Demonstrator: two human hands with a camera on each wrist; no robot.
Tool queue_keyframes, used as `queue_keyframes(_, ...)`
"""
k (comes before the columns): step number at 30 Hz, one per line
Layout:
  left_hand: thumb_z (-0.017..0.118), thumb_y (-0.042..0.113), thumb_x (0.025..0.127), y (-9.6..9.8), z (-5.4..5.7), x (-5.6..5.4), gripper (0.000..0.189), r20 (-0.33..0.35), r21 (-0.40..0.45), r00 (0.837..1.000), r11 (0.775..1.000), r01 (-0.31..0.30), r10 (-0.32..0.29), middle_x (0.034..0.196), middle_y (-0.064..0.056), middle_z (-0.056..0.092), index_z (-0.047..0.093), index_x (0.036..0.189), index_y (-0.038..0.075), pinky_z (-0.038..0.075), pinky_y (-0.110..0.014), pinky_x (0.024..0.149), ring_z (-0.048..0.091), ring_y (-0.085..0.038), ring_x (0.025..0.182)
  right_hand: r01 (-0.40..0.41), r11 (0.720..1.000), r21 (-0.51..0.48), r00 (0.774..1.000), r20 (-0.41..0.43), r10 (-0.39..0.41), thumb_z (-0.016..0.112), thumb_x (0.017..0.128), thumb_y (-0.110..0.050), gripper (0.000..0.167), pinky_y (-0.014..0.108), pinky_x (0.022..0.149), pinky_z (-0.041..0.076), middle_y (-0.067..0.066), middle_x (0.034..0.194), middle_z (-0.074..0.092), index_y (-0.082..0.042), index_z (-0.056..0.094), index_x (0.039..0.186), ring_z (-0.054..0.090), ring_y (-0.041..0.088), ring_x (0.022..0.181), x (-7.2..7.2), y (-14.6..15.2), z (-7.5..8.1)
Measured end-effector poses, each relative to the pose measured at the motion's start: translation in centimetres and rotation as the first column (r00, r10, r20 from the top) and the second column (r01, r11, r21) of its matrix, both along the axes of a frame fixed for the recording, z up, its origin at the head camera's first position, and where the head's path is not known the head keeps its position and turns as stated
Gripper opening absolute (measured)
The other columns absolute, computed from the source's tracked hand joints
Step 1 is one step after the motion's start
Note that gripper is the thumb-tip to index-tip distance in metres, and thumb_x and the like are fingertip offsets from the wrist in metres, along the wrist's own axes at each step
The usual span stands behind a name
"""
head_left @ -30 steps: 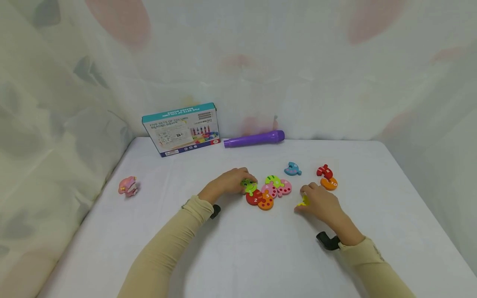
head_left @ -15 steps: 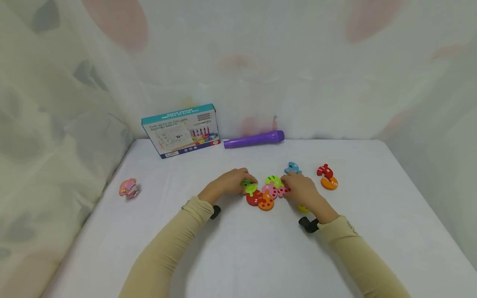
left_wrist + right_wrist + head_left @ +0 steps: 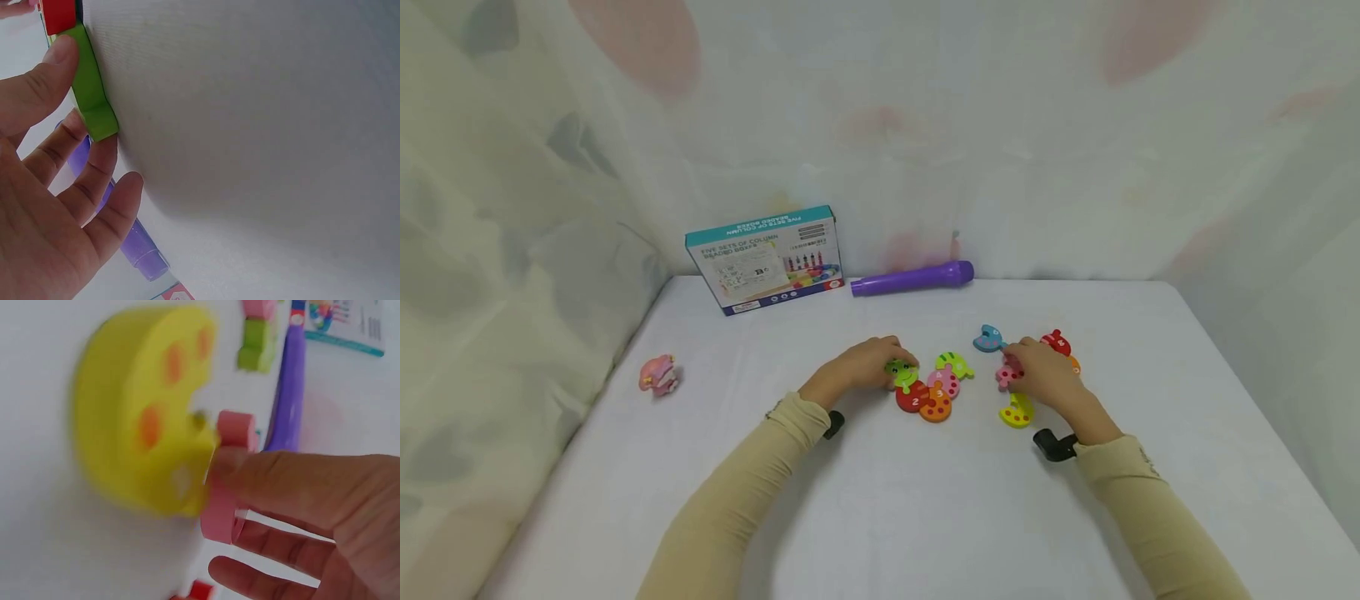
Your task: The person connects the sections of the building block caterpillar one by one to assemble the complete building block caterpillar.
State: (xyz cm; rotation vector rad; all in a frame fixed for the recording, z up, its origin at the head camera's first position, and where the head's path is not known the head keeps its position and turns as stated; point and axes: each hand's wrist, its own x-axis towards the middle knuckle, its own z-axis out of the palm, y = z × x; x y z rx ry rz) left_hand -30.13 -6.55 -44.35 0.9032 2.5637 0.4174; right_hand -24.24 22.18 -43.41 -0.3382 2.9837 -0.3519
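Note:
My left hand (image 3: 868, 364) holds the green smiling-face puzzle piece (image 3: 902, 375) at its left edge, thumb and fingers on either side in the left wrist view. Joined to this piece runs a chain: red piece 2 (image 3: 912, 398), orange piece 3 (image 3: 936, 407), a pink piece (image 3: 944, 384) and a striped green piece (image 3: 953, 364). To the right, my right hand (image 3: 1043, 372) pinches a loose pink dotted puzzle piece (image 3: 220, 512) between thumb and fingers. Just in front of it lies a yellow dotted piece (image 3: 1017, 411), large and blurred in the right wrist view.
A blue piece (image 3: 989, 338) lies behind the right hand. Beyond that hand are a red piece (image 3: 1056, 341) and a partly hidden orange piece (image 3: 1077, 364). A purple toy microphone (image 3: 913, 279) and a box (image 3: 765, 262) stand at the back; a pink figurine (image 3: 658, 375) is at left.
My right hand let go of the yellow piece, reached left to the chain, and came back right with the pink dotted piece from its end. The left hand stayed on the green face piece.

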Motion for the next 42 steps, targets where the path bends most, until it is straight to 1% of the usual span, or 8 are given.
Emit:
queue_keyframes(6, 0.069, 0.010, 0.080, 0.0, 0.0, 0.0, 0.047, -0.003, -0.003, 1.000, 1.000, 0.003, -0.003, 0.116, -0.002, 0.052, 0.060, 0.124, 0.026, 0.040, -0.035, 0.096, 0.048, -0.019, 0.109, 0.063, 0.997, 0.043, 0.997, 0.050, -0.065, 0.074, 0.076, -0.025, 0.052, 0.045, 0.069, 0.052, 0.019, 0.108, 0.056, 0.000, 0.057, 0.119, 0.056, 0.030, 0.090, -0.4, 1.2, -0.8)
queue_keyframes(12, 0.069, 0.009, 0.080, 0.0, 0.0, 0.0, 0.048, 0.003, 0.001, 1.000, 1.000, 0.005, -0.005, 0.117, -0.002, 0.052, 0.060, 0.124, 0.026, 0.039, -0.036, 0.097, 0.048, -0.020, 0.110, 0.093, 0.996, -0.003, 0.990, 0.103, -0.092, 0.073, 0.077, -0.029, 0.064, 0.053, 0.078, 0.048, 0.023, 0.121, 0.049, -0.002, 0.049, 0.130, 0.051, 0.036, 0.103, -1.1, 0.8, 0.3)
queue_keyframes(18, 0.069, 0.009, 0.080, 0.0, 0.0, 0.1, 0.048, 0.007, 0.006, 1.000, 1.000, 0.004, -0.004, 0.117, -0.002, 0.052, 0.060, 0.123, 0.026, 0.040, -0.035, 0.096, 0.048, -0.020, 0.110, 0.095, 0.995, -0.001, 0.994, 0.046, -0.095, 0.070, 0.079, -0.036, 0.070, 0.055, 0.082, 0.045, 0.023, 0.128, 0.047, -0.002, 0.045, 0.134, 0.047, 0.041, 0.108, -2.9, -0.6, 0.4)
queue_keyframes(24, 0.069, 0.010, 0.080, 0.0, 0.1, 0.2, 0.047, 0.017, 0.009, 1.000, 1.000, 0.004, -0.004, 0.118, -0.002, 0.052, 0.060, 0.123, 0.026, 0.040, -0.036, 0.096, 0.048, -0.020, 0.110, 0.060, 0.996, 0.073, 0.998, 0.028, -0.063, 0.067, 0.083, -0.031, 0.059, 0.053, 0.083, 0.045, 0.021, 0.120, 0.053, 0.001, 0.049, 0.129, 0.050, 0.037, 0.102, -4.9, -2.0, -0.4)
queue_keyframes(29, 0.069, 0.009, 0.080, -0.1, 0.4, 0.2, 0.048, 0.011, 0.004, 1.000, 1.000, -0.002, 0.002, 0.118, -0.002, 0.052, 0.060, 0.123, 0.025, 0.040, -0.036, 0.096, 0.048, -0.020, 0.110, 0.075, 0.997, 0.024, 0.997, 0.032, -0.076, 0.067, 0.083, -0.025, 0.050, 0.050, 0.081, 0.047, 0.018, 0.110, 0.058, 0.001, 0.051, 0.123, 0.054, 0.034, 0.094, -5.9, -2.4, -0.8)
queue_keyframes(34, 0.069, 0.008, 0.079, -0.1, 0.3, 0.2, 0.048, 0.011, 0.010, 1.000, 1.000, -0.008, 0.008, 0.117, -0.002, 0.052, 0.060, 0.123, 0.026, 0.040, -0.036, 0.096, 0.048, -0.020, 0.109, 0.084, 0.994, -0.063, 0.995, 0.066, -0.080, 0.070, 0.080, -0.024, 0.055, 0.052, 0.086, 0.044, 0.019, 0.116, 0.057, 0.000, 0.050, 0.126, 0.054, 0.036, 0.101, -5.2, -2.5, -0.5)
queue_keyframes(38, 0.069, 0.009, 0.079, -0.1, 0.1, 0.1, 0.048, 0.006, 0.010, 1.000, 1.000, 0.001, -0.001, 0.116, -0.002, 0.052, 0.060, 0.123, 0.026, 0.040, -0.035, 0.095, 0.048, -0.019, 0.108, 0.040, 0.992, -0.121, 0.998, 0.062, -0.033, 0.070, 0.080, -0.024, 0.058, 0.054, 0.090, 0.042, 0.021, 0.123, 0.052, -0.002, 0.049, 0.129, 0.050, 0.037, 0.108, -3.6, -2.5, 0.0)
queue_keyframes(42, 0.069, 0.009, 0.079, 0.0, 0.1, 0.1, 0.048, 0.008, 0.011, 1.000, 1.000, -0.003, 0.003, 0.116, -0.002, 0.052, 0.060, 0.123, 0.026, 0.040, -0.035, 0.095, 0.048, -0.020, 0.108, -0.020, 0.994, -0.110, 0.999, 0.025, 0.023, 0.072, 0.078, -0.025, 0.057, 0.051, 0.086, 0.045, 0.018, 0.120, 0.054, -0.004, 0.053, 0.128, 0.052, 0.033, 0.101, -1.8, -2.7, 0.3)
